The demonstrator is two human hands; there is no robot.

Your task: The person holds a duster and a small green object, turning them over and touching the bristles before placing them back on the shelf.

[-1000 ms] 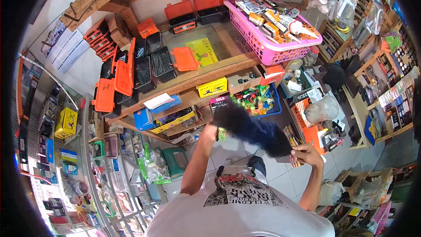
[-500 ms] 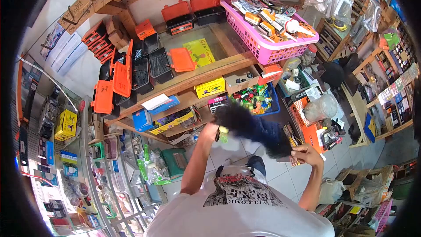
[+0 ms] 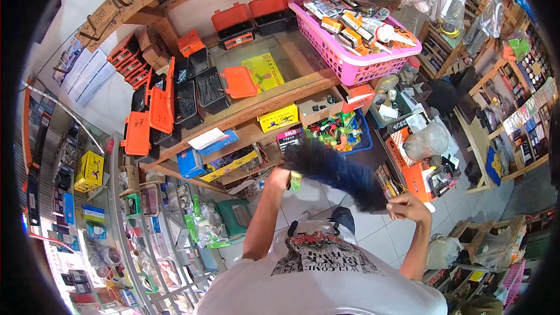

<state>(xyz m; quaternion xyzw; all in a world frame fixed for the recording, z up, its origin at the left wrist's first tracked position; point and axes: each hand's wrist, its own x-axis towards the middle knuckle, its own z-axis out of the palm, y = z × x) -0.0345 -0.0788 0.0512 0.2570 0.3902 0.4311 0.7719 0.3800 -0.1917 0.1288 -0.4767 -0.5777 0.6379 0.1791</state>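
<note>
A dark, fluffy duster [image 3: 341, 170], black with a bluish sheen, stretches between my two hands in front of my shirt. My left hand [image 3: 279, 176] is closed at its left end; a yellow-green piece [image 3: 296, 182] shows right beside those fingers. At the duster's right end, the fingers of my right hand [image 3: 408, 205] pinch the tip of the fluff. Behind the duster, a blue tray [image 3: 366, 140] holds many small bright green and orange pieces. A pink-and-black box [image 3: 288, 137] stands close beyond my left hand.
The wooden shelf counter [image 3: 256, 102] ahead carries black bins with orange lids [image 3: 238, 82] and a pink basket [image 3: 357, 63] of packaged goods. Rightward, a clear plastic jar [image 3: 429, 140] stands among orange boxes. Glass display shelving [image 3: 131, 245] runs along my left.
The duster's fluff has shifted slightly between my hands, which stay near its two ends. The fingers of my right hand have changed pose a little. The view has moved slightly.
</note>
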